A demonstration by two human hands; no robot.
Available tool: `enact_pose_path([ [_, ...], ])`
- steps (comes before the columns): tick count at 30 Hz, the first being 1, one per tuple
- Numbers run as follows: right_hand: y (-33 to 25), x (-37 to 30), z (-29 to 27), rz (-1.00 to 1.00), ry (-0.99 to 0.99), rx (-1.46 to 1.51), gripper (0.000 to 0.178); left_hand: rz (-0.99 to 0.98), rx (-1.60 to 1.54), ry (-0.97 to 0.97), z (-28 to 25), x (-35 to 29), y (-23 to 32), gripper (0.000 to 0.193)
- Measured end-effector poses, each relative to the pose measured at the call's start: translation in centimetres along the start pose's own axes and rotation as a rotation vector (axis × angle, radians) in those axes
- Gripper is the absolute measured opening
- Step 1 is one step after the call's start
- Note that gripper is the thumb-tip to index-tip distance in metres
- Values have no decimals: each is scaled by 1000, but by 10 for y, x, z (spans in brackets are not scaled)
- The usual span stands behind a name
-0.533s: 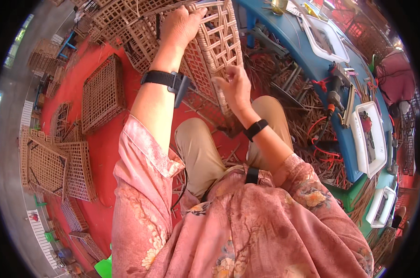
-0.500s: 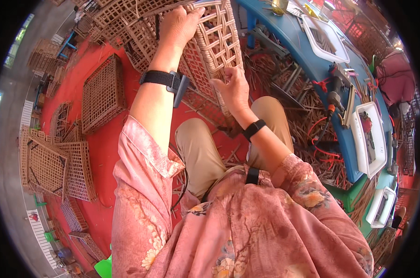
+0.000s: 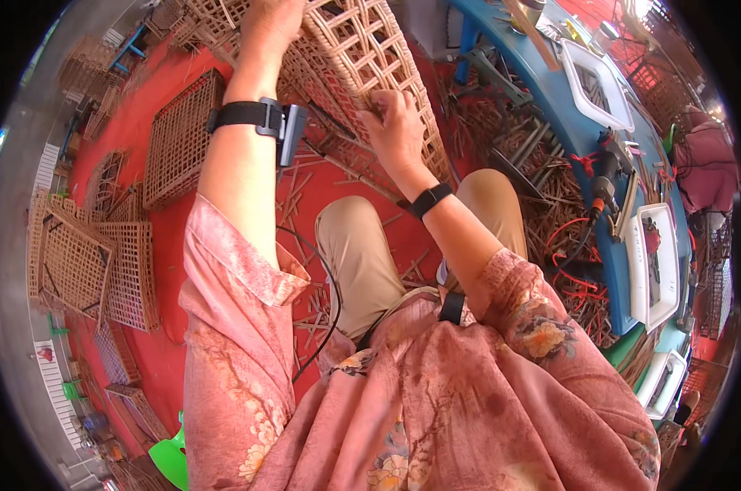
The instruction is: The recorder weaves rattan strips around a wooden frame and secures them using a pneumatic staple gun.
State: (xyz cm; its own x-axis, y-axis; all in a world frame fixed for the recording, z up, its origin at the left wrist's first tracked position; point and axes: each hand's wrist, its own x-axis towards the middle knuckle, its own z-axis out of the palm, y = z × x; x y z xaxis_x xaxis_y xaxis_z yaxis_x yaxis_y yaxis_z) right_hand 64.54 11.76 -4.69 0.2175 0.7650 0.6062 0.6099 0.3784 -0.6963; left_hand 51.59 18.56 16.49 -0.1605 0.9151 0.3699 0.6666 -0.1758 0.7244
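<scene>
Lattice panel (image 3: 362,49) appeared fully woven; left hand (image 3: 272,20) gripped its top edge, right hand (image 3: 395,123) clasped its lower slats.

hands: 2, left hand (image 3: 268,20) and right hand (image 3: 397,127) | pale woven rattan lattice panel in hand (image 3: 370,57): 1 | flat brown woven lattice panels on red floor (image 3: 174,139): at least 5 | white rectangular trays on blue table (image 3: 604,86): 3 | black wristbands (image 3: 244,114): 2
</scene>
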Motion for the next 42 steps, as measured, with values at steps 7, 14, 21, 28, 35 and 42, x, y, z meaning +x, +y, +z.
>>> enact_pose_path([
  [7,23,-57,-8,228,-185,-14,56,-49,-11,109,-27,15,-20,46],
  [14,27,-57,12,68,-75,-122,42,-29,-63,57,-24,36,-35,45],
  [21,33,-55,15,99,-127,15,40,-33,-86,57,-27,48,-46,47],
  [28,58,-123,-13,407,-214,-25,49,-4,-141,7,-47,63,-61,42],
  [35,83,-138,2,344,-183,-74,49,14,-179,-12,-53,69,-68,39],
  [42,77,-135,15,320,-193,-110,42,4,-182,-24,-64,78,-68,37],
])
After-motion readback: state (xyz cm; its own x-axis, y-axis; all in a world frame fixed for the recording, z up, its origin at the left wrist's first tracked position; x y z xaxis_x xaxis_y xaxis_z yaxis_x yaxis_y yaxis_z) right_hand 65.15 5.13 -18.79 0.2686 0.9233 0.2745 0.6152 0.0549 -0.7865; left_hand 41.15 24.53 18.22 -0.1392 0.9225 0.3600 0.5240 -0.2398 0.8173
